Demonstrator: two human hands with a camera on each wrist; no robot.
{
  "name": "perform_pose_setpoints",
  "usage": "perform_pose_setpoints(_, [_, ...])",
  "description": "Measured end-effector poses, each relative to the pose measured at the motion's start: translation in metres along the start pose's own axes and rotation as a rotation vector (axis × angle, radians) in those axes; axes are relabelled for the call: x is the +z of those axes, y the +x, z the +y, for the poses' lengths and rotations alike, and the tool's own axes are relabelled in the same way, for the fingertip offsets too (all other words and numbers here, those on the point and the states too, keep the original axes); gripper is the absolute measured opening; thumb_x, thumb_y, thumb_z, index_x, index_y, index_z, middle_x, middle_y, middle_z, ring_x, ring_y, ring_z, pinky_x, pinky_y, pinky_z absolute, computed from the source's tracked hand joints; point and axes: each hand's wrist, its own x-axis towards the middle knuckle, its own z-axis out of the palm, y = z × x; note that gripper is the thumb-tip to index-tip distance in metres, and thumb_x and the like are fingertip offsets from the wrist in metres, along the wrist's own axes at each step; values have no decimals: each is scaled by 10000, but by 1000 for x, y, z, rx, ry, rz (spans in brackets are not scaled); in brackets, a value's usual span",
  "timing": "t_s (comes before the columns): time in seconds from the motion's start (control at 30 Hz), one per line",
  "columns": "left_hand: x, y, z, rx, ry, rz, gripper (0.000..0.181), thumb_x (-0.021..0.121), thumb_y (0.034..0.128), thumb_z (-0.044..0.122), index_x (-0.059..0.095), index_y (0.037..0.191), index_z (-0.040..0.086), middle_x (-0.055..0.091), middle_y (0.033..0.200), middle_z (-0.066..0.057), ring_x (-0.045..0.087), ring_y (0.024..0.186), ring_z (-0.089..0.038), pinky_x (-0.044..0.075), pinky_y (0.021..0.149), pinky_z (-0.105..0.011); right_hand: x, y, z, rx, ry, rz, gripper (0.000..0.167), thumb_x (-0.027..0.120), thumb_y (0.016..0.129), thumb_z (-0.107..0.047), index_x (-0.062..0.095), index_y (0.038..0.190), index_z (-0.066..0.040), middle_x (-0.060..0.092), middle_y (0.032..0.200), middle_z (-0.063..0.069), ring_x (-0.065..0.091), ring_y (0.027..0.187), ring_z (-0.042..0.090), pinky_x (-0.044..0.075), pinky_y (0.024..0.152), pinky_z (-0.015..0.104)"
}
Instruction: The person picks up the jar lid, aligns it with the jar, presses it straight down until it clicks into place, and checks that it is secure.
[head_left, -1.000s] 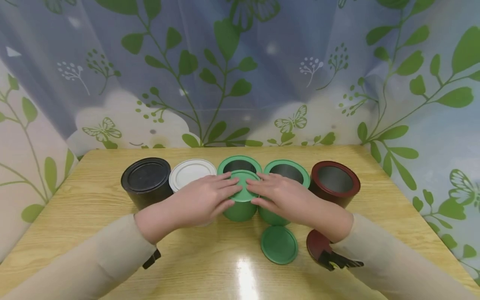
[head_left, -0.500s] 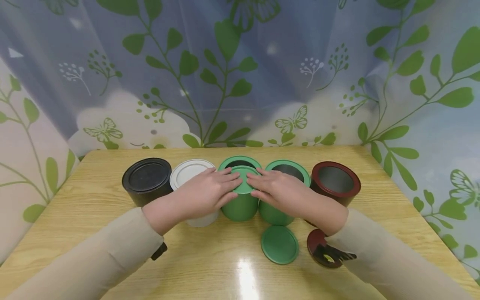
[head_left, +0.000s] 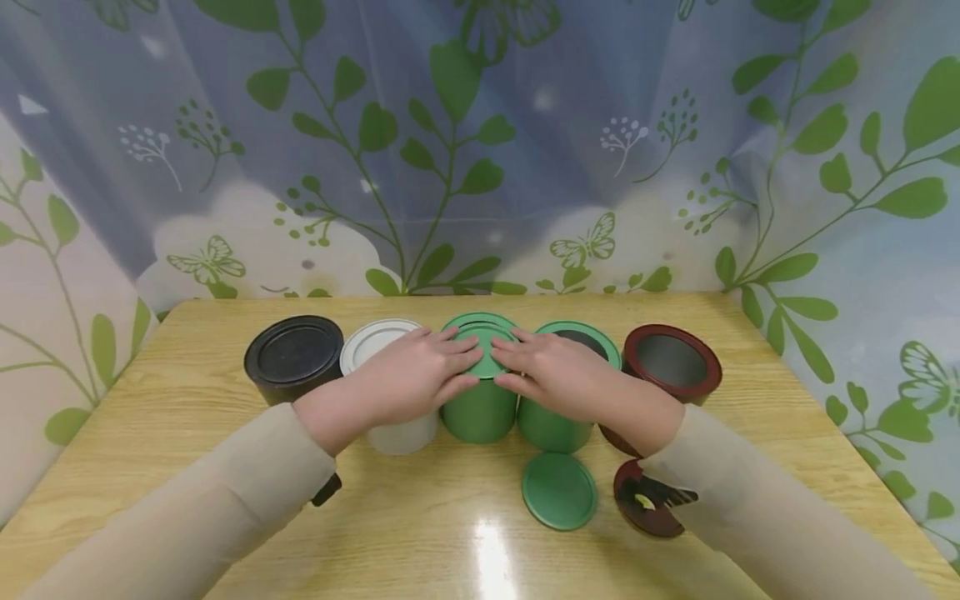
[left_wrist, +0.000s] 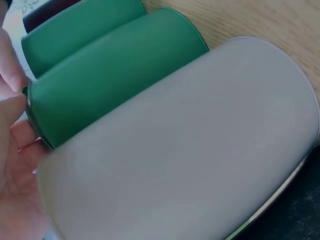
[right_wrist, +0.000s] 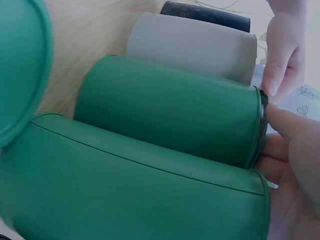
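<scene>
In the head view, a green lid (head_left: 486, 360) lies over the mouth of the middle green can (head_left: 480, 414), with a thin gap showing at the far rim. My left hand (head_left: 408, 375) holds the lid from the left, my right hand (head_left: 561, 373) from the right, fingertips on top. Both wrist views show the thumbs at the near rim. Beside it stands another green can (head_left: 551, 427), its mouth uncovered and partly behind my right hand. A second green lid (head_left: 559, 490) lies flat on the table in front.
A white can (head_left: 405, 433) and a black lidded can (head_left: 296, 354) stand to the left. On the right is an uncovered dark red can (head_left: 675, 362), with its red lid (head_left: 651, 521) near my right sleeve. A patterned curtain (head_left: 480, 150) hangs behind the wooden table (head_left: 405, 533).
Both hands have pushed the green lid away from me, from the can's near side to over its mouth. The dark opening behind it has narrowed to a thin gap.
</scene>
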Motion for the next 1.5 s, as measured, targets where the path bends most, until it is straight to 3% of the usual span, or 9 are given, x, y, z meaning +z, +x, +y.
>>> perform_pose_setpoints(0.3, [0,7,-5,-22,32,-56,456,405,1006,353,496,1354,73,454,1384,-109,415,1260,-354,336,1020,-503,-6,12,7,84,39,-121,529,473,974,-374,428,1398,-61,258,1496,145,285,1349,296,349,1027,437])
perform_pose_setpoints(0.5, [1,9,-7,18,49,16,417,465,985,345,579,1283,77,515,1327,-131,480,1211,-330,384,983,-496,-8,14,7,106,50,-150,563,476,967,-397,397,1415,-66,194,1514,169,513,1179,286,445,929,399])
perform_pose_setpoints(0.63, [-1,11,-8,16,4,52,410,521,958,361,618,1233,73,519,1310,-157,527,1158,-313,421,957,-457,-11,15,7,101,78,-163,571,489,964,-388,392,1414,-49,185,1511,186,622,1005,234,486,854,364])
perform_pose_setpoints(0.73, [-4,12,-9,-21,-50,14,464,525,947,396,579,1274,71,439,1377,-197,491,1194,-335,406,978,-440,-15,16,8,102,107,-184,572,505,962,-362,386,1413,-32,184,1509,189,628,991,231,485,858,356])
perform_pose_setpoints(0.93, [-10,17,-10,-122,-207,-126,564,530,940,409,433,1405,105,275,1478,-199,312,1325,-351,292,1056,-479,-21,19,10,101,123,-205,572,561,936,-317,399,1406,-33,249,1489,175,451,1238,308,404,984,404])
perform_pose_setpoints(1.17, [-18,26,-9,-203,-382,-248,586,574,928,351,394,1427,101,151,1526,-168,267,1347,-338,296,1056,-467,-25,24,9,110,127,-215,582,611,908,-298,432,1381,-11,293,1468,187,421,1260,323,384,1003,415])
perform_pose_setpoints(1.33, [-21,28,-9,-250,-394,-301,599,583,920,366,387,1435,131,120,1542,-123,275,1346,-327,327,1037,-459,-27,24,8,83,122,-193,574,620,899,-324,480,1342,13,344,1440,206,488,1200,320,419,970,396])
perform_pose_setpoints(1.5, [-22,30,-10,-236,-376,-303,596,594,910,379,409,1423,138,156,1534,-135,274,1348,-328,317,1045,-453,-28,26,9,94,124,-201,566,640,888,-306,493,1330,15,350,1441,185,514,1174,310,432,957,391])
